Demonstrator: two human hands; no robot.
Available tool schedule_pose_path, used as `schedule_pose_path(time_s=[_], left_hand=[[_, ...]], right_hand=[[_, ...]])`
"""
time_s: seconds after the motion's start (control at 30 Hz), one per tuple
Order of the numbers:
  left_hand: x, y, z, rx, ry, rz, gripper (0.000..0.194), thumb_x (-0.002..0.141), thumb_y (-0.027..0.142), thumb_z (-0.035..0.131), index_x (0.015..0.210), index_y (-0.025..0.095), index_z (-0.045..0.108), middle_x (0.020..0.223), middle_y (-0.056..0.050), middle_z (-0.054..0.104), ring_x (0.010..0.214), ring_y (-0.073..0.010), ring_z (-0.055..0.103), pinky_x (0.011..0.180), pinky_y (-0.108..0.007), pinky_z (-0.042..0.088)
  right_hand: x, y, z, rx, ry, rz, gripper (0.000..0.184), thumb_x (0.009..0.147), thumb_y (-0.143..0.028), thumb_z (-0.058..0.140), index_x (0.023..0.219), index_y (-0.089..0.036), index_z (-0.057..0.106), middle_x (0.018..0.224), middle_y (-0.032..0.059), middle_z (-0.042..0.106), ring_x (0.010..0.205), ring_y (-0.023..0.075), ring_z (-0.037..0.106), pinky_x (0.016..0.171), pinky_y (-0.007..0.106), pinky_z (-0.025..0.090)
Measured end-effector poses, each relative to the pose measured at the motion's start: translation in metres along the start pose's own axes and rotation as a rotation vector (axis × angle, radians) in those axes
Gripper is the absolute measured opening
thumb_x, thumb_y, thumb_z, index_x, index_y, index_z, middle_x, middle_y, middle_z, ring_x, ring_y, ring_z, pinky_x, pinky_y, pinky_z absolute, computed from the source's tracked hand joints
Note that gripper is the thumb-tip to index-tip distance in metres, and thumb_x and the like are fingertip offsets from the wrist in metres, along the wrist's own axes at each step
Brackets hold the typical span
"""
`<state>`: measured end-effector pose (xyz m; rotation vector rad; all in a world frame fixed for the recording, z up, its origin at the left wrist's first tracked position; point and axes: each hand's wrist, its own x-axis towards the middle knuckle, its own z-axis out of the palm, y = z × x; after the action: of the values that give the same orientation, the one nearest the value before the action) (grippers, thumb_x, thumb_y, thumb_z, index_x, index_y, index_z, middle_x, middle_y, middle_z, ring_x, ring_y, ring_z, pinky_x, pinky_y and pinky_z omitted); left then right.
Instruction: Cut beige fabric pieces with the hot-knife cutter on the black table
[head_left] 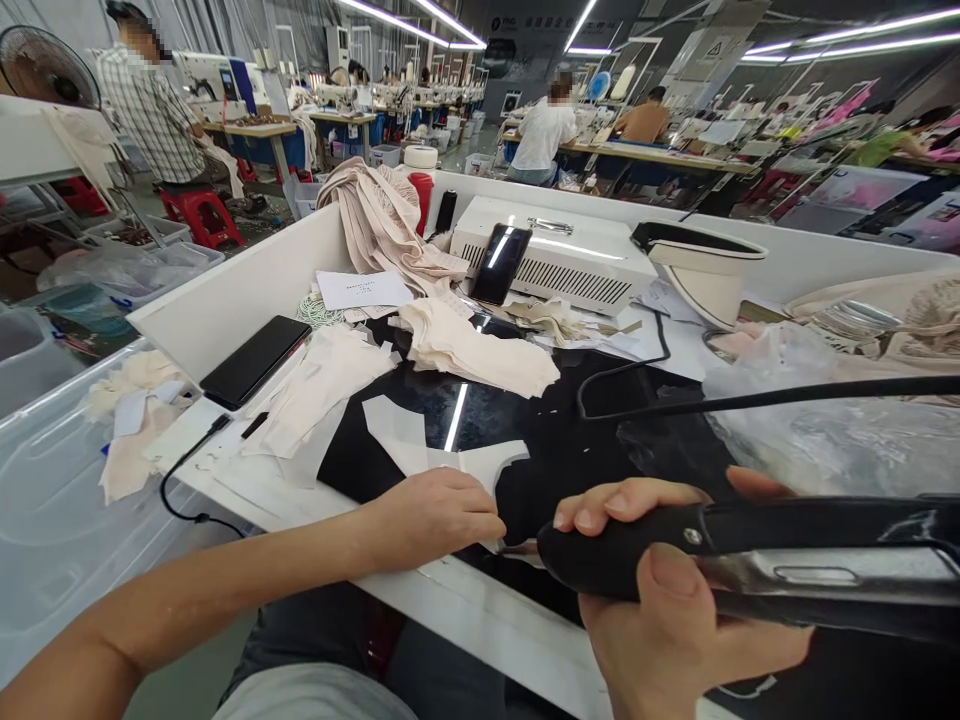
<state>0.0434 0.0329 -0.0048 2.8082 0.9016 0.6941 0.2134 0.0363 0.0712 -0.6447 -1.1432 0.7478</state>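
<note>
My left hand (442, 515) rests at the near edge of a black glossy board (570, 440), fingers closed on the edge of a cut white fabric piece (397, 430) that lies flat there. My right hand (667, 600) is wrapped round a black hand tool (615, 545) with a long metal strip, shaped like a hair straightener. Its rounded end points left, close to my left fingertips. What lies right under that end is partly hidden. Behind the white piece sits a stack of cream fabric pieces (480, 345); another pile of cream pieces (330, 370) lies to its left.
A black phone (255, 362) lies at the left; another phone (500, 262) leans on a white vented box (555, 255). A black cable (750, 398) crosses the right side above a clear plastic bag (840, 430). Raised white walls (247, 275) edge the table. People sew in the background.
</note>
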Motion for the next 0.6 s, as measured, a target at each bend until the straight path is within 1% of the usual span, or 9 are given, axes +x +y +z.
schedule_pose_path(time_s=[0.13, 0.27, 0.37, 0.6], left_hand=[[-0.004, -0.002, -0.004, -0.001, 0.035, 0.044, 0.016, 0.103, 0.004, 0.061, 0.107, 0.014, 0.072, 0.105, -0.006, 0.076, 0.100, -0.0184, 0.071, 0.095, -0.031, 0.055], [-0.008, -0.005, -0.004, -0.001, 0.091, 0.083, 0.020, 0.110, 0.013, 0.055, 0.110, 0.015, 0.075, 0.107, -0.007, 0.077, 0.101, -0.0178, 0.072, 0.098, -0.029, 0.054], [-0.010, -0.006, -0.003, 0.012, 0.096, 0.095, 0.024, 0.112, 0.017, 0.053, 0.114, 0.017, 0.077, 0.111, -0.007, 0.078, 0.103, -0.0177, 0.072, 0.101, -0.030, 0.054], [-0.012, -0.008, -0.001, 0.003, 0.096, 0.093, 0.029, 0.112, 0.018, 0.051, 0.106, 0.016, 0.078, 0.110, -0.007, 0.077, 0.102, -0.0185, 0.072, 0.100, -0.029, 0.055]], right_hand=[[0.001, 0.000, 0.001, -0.003, 0.005, 0.005, 0.050, 0.079, -0.033, 0.087, 0.119, -0.029, 0.059, 0.072, -0.0069, 0.066, 0.051, 0.0178, 0.060, 0.044, 0.032, 0.052], [0.001, -0.002, 0.002, -0.001, 0.013, 0.003, 0.048, 0.079, -0.030, 0.087, 0.118, -0.028, 0.060, 0.071, -0.0069, 0.066, 0.051, 0.0178, 0.061, 0.043, 0.032, 0.053], [0.001, -0.003, 0.003, 0.010, 0.018, 0.013, 0.047, 0.078, -0.029, 0.086, 0.118, -0.028, 0.060, 0.071, -0.0069, 0.066, 0.052, 0.0176, 0.061, 0.044, 0.032, 0.054], [0.002, -0.003, 0.005, 0.022, 0.040, 0.007, 0.047, 0.077, -0.028, 0.087, 0.116, -0.028, 0.062, 0.071, -0.0067, 0.067, 0.051, 0.0172, 0.060, 0.042, 0.031, 0.053]])
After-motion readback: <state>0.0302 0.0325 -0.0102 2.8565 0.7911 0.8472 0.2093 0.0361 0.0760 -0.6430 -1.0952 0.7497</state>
